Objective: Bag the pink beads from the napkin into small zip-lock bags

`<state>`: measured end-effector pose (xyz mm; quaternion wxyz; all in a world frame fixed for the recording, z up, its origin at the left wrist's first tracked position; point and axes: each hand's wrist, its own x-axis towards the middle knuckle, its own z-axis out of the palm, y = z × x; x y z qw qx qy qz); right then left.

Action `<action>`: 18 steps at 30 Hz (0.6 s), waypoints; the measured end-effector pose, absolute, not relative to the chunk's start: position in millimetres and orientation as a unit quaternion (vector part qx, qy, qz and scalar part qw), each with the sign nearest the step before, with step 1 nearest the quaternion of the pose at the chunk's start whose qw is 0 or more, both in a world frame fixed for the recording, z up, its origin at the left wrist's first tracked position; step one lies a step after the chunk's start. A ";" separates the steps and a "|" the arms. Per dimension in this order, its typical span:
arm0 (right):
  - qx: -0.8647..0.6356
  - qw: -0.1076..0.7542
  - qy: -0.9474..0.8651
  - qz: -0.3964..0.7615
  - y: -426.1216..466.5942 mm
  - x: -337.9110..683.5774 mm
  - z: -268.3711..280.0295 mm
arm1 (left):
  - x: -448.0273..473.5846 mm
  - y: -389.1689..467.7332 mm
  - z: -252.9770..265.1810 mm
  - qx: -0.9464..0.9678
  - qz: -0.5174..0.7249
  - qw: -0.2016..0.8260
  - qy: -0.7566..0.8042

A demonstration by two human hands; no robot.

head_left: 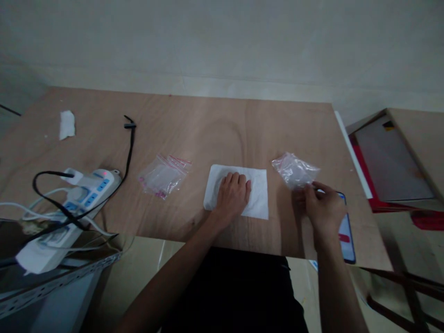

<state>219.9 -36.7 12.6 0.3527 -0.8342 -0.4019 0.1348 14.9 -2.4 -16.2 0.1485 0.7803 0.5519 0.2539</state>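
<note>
My left hand point(233, 194) rests on a white sheet point(258, 192), paper or cloth, near the front of the wooden table. Its fingers are bent and close together; anything under them is hidden. Farther right, my right hand point(324, 208) is closed in a pinch at the lower corner of a crumpled clear plastic bag point(294, 171). A small dark edge shows by those fingers, too unclear to name. Left of the sheet lie clear zip bags point(164, 175) with pinkish-red seal lines and small reddish bits at the bottom.
A phone point(347, 236) with its screen lit lies partly behind my right wrist. At the left, a white power strip point(93, 187) carries plugs and tangled cords, with a black cable point(130, 148) running up the table point(194, 125). A white scrap point(67, 125) lies farther back.
</note>
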 end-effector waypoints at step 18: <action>-0.717 0.301 -0.627 -0.048 -22.6 199.0 -0.1 | 13.6 -7.6 -15.0 0.815 0.184 0.028 0.549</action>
